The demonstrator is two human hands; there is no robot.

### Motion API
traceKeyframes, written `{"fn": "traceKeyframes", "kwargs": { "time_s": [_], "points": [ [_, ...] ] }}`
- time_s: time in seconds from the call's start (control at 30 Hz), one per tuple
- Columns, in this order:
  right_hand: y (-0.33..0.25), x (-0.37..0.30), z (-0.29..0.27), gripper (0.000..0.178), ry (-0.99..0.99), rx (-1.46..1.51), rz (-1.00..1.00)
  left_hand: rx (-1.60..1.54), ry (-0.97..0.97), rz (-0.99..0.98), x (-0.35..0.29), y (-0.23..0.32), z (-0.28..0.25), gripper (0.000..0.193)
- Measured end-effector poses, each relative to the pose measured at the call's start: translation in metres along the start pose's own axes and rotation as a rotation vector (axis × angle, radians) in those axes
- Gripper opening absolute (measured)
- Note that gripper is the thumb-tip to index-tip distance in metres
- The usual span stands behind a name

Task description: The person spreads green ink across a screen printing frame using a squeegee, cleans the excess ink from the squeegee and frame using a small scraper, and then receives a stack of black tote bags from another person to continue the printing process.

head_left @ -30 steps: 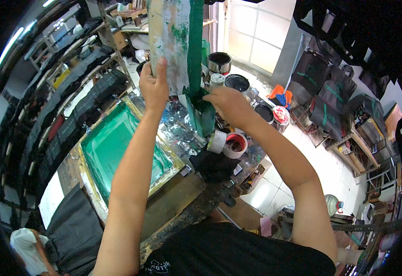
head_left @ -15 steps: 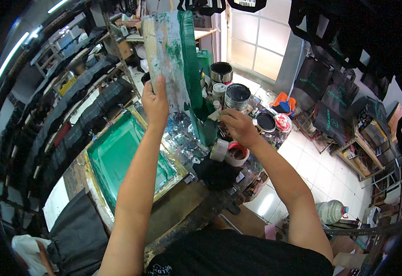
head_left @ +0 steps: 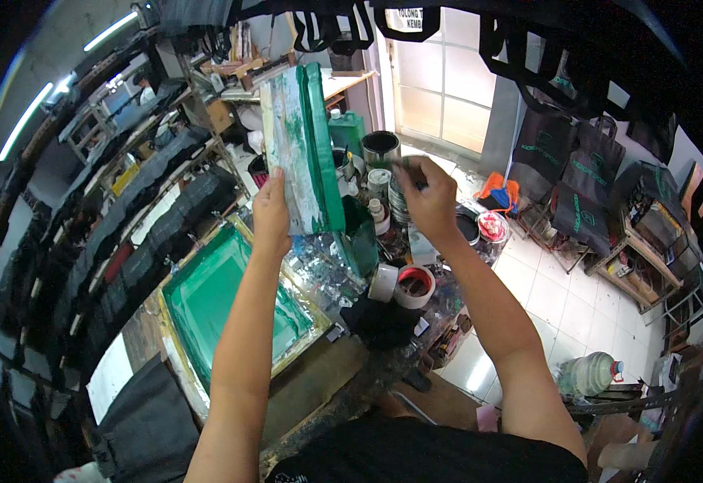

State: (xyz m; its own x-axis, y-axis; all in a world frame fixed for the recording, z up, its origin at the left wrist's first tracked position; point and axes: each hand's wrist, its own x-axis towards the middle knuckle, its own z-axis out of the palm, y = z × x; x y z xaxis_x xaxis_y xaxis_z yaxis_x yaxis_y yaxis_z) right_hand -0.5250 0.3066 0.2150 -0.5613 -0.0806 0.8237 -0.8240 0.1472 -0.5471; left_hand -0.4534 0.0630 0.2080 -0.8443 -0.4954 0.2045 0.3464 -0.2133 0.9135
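The left hand (head_left: pixel 272 216) was closed firmly round the lower left edge of a paint-streaked squeegee (head_left: pixel 285 141), which stood roughly upright, tilted a little, its long green-coated edge facing right of that grip. The right hand (head_left: pixel 430 197) was raised to the right of the squeegee, apart from it, fingers curled; whether they pinched anything was too blurred to tell. Just below the squeegee's lower end, right of the left grip, sat a dark green container (head_left: pixel 361 256). The step in hand looked like clearing ink off the coated edge, and a further stroke seemed to call for a steady left hold and the right fingers brought back to that edge. Farther below the left grip, to its left, a wooden-framed screen (head_left: pixel 210 302) lay covered in green. Below the right hand were two tape rolls (head_left: pixel 414 287) side by side, with a black cloth (head_left: pixel 380 324) next to them. Beyond the grip stood an open can (head_left: pixel 380 148) and a green jug (head_left: pixel 347 129), and farthest off, a pale paned door (head_left: pixel 448 88).
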Motion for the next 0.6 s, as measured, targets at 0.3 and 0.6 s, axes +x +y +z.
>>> {"fn": "traceKeyframes", "kwargs": {
  "time_s": [0.3, 0.6],
  "points": [
    [0.011, 0.113, 0.082, 0.014, 0.170, 0.310, 0.142, -0.191, -0.196, -0.413, -0.013, 0.010, -0.012, 0.046],
    [-0.006, 0.120, 0.107, 0.015, 0.209, 0.220, 0.169, -0.318, -0.252, -0.482, -0.031, 0.015, -0.005, 0.049]
  ]
}}
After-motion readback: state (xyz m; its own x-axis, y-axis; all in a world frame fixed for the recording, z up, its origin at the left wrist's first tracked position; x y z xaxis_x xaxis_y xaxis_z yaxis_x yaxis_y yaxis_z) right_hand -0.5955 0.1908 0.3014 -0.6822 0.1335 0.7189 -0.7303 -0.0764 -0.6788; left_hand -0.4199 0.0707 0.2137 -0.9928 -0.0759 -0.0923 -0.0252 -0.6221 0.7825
